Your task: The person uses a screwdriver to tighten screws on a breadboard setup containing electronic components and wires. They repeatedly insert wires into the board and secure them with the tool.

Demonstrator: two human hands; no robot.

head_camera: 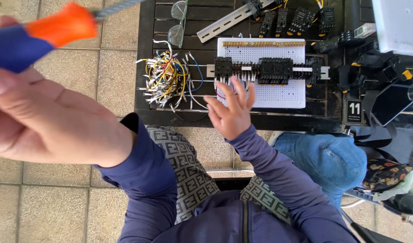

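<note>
The left hand [49, 117] is raised close to the camera at the left of the scene, curled around the blue-and-orange handle of a screwdriver [44, 31] whose metal shaft points off toward the far side. The right hand [231, 110] lies well apart from it, fingers spread, over the near edge of a white perforated panel [278, 96] on the dark slatted table [145, 54], fingertips touching the thin wires below the black terminal blocks [260, 69] — these sit in a row on a metal rail across the panel. Just left of that hand lies a loose bundle of wires [168, 78] — yellow, white and blue.
</note>
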